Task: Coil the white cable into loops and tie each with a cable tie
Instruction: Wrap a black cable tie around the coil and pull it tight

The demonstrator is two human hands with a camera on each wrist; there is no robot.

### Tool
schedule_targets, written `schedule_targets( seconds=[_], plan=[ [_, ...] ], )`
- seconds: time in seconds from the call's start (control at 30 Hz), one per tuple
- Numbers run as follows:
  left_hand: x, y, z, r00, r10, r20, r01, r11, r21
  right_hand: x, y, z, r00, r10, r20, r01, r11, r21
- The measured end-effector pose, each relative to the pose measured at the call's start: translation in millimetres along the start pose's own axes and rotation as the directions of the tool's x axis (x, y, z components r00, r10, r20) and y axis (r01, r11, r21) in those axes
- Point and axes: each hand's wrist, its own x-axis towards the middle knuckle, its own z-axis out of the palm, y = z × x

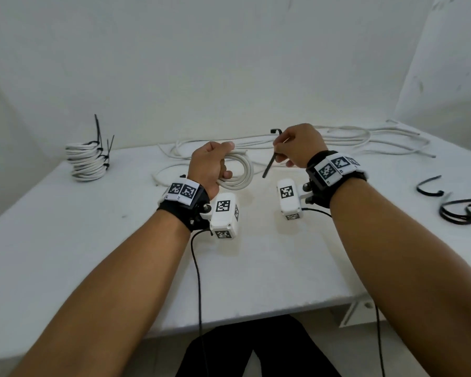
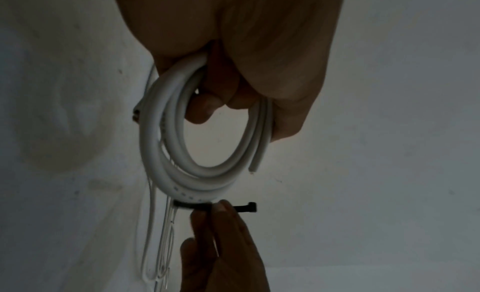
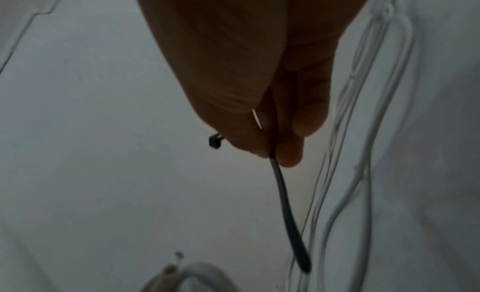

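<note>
White round plastic-sheathed cable, wound into a small coil (image 1: 235, 170) of several loops, sits just left of centre in the head view, lifted above the white table (image 1: 98, 240). The left hand (image 1: 208, 165) has its fingers curled through the middle of the coil and grips one side of the loops; in the left wrist view the coil (image 2: 182, 173) hangs below the fist at mid-frame, with one cut end of the cable pointing down at its lower right.

Just right of centre, the right hand (image 1: 301, 145) pinches a black plastic cable tie (image 1: 269, 165) between thumb and fingertips. The strap slants down and to the left toward the coil, apart from it, while the square head of the tie sticks out above the fingers. In the right wrist view the cable tie (image 3: 285, 210) runs down from the closed fingertips toward the lower middle of the frame.

Loose lengths of uncoiled white cable (image 1: 351, 140) lie spread along the back of the table, from the centre to the upper right. At the left of the head view stands a stack of finished white cable coils (image 1: 86, 161), each bound with a black tie whose tail points upward. At the right edge, a scatter of spare black cable ties (image 1: 462, 210) lies on the tabletop.
</note>
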Motion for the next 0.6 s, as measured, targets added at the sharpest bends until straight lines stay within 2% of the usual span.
schedule_targets(
  seconds=[0.1, 0.2, 0.3, 0.4, 0.6],
  plan=[
    [-1.0, -4.6, -17.9, 1.0, -0.009, -0.025, 0.008, 1.0, -0.011, 4.9, -15.7, 32.6, 0.998, 0.067, 0.005, -0.066, 0.962, 0.265],
    [1.3, -5.3, -28.9, 1.0, -0.014, -0.011, 0.014, 1.0, -0.016, 1.3, -23.4, 60.0, 0.992, 0.114, 0.048, -0.124, 0.918, 0.376],
    [2.3, -5.7, -33.7, 1.0, -0.006, 0.011, 0.005, 0.999, 0.035, -9.4, -22.9, 76.1, 0.974, 0.118, 0.193, -0.198, 0.856, 0.477],
    [1.8, -10.0, -33.8, 1.0, -0.03, 0.007, 0.029, 0.992, 0.125, -21.2, -22.9, 79.1, 0.925, 0.077, 0.372, -0.259, 0.845, 0.468],
    [-2.9, -11.2, -28.6, 0.996, -0.055, 0.076, 0.041, 0.985, 0.168, -27.7, -17.1, 67.7, 0.904, 0.035, 0.426, -0.211, 0.903, 0.374]
  ],
)
